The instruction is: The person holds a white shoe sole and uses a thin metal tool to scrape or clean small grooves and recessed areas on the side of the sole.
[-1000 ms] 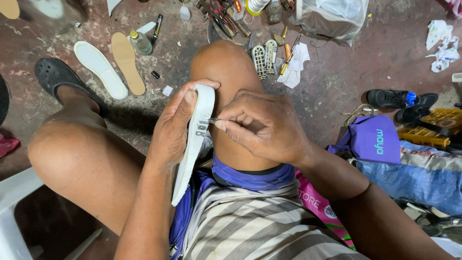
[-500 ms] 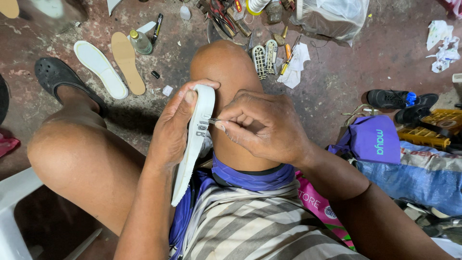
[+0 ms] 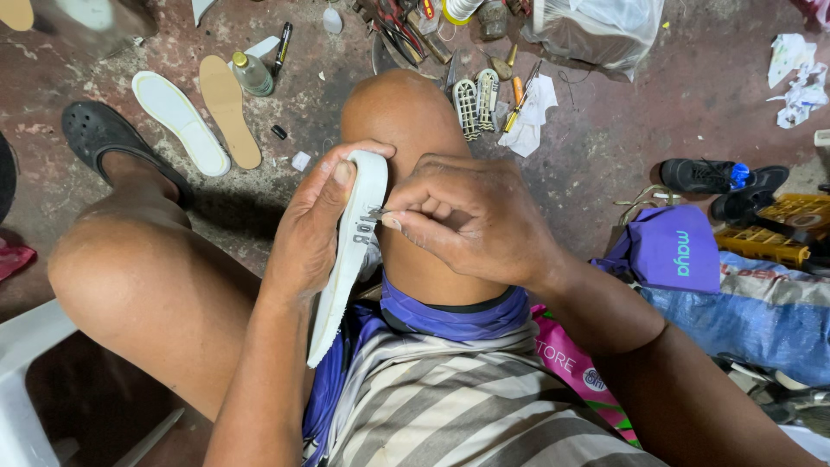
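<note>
Little has been altered since the earlier frames: both hands are found in the same grip, with only a slight shift of the right fingertips against the sole's edge, which suggests slow, fine work at one spot. A small metal tool (image 3: 377,213) (its exact kind cannot be told) is pinched between thumb and forefinger of the right hand (image 3: 471,220), the remaining fingers being curled in. Its tip is set against the edge of the white shoe sole (image 3: 347,259). The sole is clasped edgewise by the left hand (image 3: 309,233), thumb across its upper end, and is braced against the raised knee (image 3: 399,112) above the lap.

Outward on the floor (image 3: 605,130), a pair of small ribbed soles (image 3: 476,102) is noted just beyond the knee, beside crumpled white paper (image 3: 532,117). Two flat insoles (image 3: 203,121) lie toward the upper left corner, with a small bottle (image 3: 252,73) near them. A clear plastic bag (image 3: 596,30) is seen at the top edge; its contents cannot be made out. A purple bag (image 3: 670,251) rests at the right, contents hidden.
</note>
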